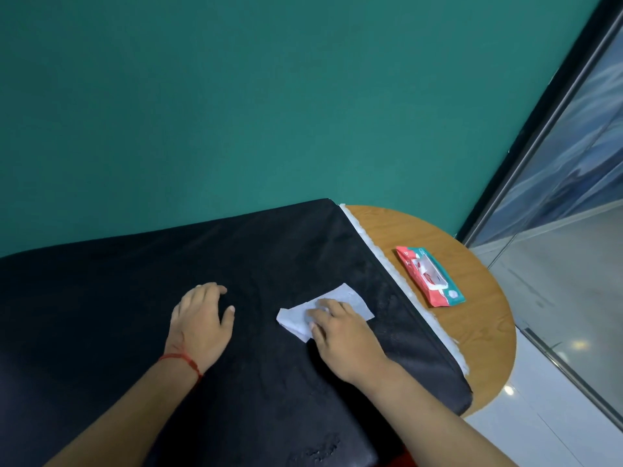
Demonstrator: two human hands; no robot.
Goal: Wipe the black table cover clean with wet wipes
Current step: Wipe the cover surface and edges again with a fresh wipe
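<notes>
The black table cover [135, 298] spreads across the lower left and middle of the view. A white wet wipe [350, 299] lies flat on it near the right side. My right hand [340, 335] presses down on the wipe with its fingers on top of the sheet. My left hand [202, 318] rests on the bare cover to the left of the wipe, fingers loosely bent, holding nothing. A red thread circles my left wrist.
A round wooden table [472, 325] sticks out to the right of the cover, with a red and teal wet wipe pack [429, 276] lying on it. A white strip [387, 264] runs along the cover's right edge. A teal wall stands behind, a glass door at the right.
</notes>
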